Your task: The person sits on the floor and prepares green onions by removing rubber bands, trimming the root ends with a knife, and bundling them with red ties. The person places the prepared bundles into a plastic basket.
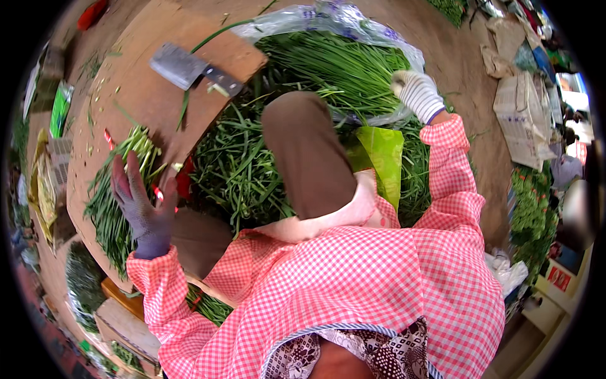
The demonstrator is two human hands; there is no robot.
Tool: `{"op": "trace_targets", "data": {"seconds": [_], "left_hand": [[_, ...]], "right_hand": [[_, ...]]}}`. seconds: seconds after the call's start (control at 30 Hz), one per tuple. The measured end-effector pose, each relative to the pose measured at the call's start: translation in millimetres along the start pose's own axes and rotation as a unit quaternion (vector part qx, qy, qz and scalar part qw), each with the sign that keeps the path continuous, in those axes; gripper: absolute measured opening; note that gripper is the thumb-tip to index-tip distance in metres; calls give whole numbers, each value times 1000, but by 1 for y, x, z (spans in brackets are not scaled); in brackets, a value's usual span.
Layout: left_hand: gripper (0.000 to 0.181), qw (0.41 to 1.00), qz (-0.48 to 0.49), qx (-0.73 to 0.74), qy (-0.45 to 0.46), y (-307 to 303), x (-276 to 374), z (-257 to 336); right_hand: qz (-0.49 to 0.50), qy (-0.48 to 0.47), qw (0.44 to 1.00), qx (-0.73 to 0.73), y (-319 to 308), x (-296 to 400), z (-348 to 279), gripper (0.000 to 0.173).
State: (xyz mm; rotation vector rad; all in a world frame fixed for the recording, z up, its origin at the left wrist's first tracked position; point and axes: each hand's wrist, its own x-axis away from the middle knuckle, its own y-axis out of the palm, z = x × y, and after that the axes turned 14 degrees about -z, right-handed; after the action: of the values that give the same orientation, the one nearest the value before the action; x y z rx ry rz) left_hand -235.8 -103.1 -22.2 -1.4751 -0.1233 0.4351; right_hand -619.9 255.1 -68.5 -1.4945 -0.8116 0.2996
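My left hand (147, 208), in a grey-purple glove, is spread over a bundle of green garlic chives (111, 218) on the wooden board (128, 61). Its fingers are apart; whether the palm touches the leaves is hidden. Red-and-white tape (157, 193) shows beside the thumb. My right hand (419, 94), in a white striped glove, is at the right end of a large pile of long chives (336, 66) in a clear plastic bag (303, 16). Its fingers curl at the stalk ends, blurred, so a hold cannot be made out. A cleaver (177, 66) lies on the board, over a chive stalk.
Loose chive leaves (241, 166) fill the space beside my raised knee (307, 151). A yellow-green plastic sheet (386, 161) hangs right of it. A white foam box (521, 113) stands on the ground at right. A green packet (60, 109) lies beyond the board's left edge.
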Motion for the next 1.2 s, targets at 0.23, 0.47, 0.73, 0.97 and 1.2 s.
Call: {"op": "trace_targets", "data": {"seconds": [0.23, 0.47, 0.73, 0.97, 1.2], "left_hand": [[68, 949, -43, 283, 134, 36, -116, 178], [60, 771, -270, 561, 133, 154, -110, 329], [64, 797, -408, 430, 119, 189, -97, 338], [57, 719, -381, 581, -3, 218, -112, 341], [60, 392, -384, 744, -381, 242, -145, 333]], "right_hand": [[-70, 58, 996, -10, 62, 6, 77, 37], [-89, 40, 995, 5, 75, -46, 111, 54], [-177, 101, 979, -4, 103, -59, 129, 85], [-214, 103, 969, -66, 139, -64, 123, 60], [-119, 15, 989, -84, 127, -36, 80, 33]]}}
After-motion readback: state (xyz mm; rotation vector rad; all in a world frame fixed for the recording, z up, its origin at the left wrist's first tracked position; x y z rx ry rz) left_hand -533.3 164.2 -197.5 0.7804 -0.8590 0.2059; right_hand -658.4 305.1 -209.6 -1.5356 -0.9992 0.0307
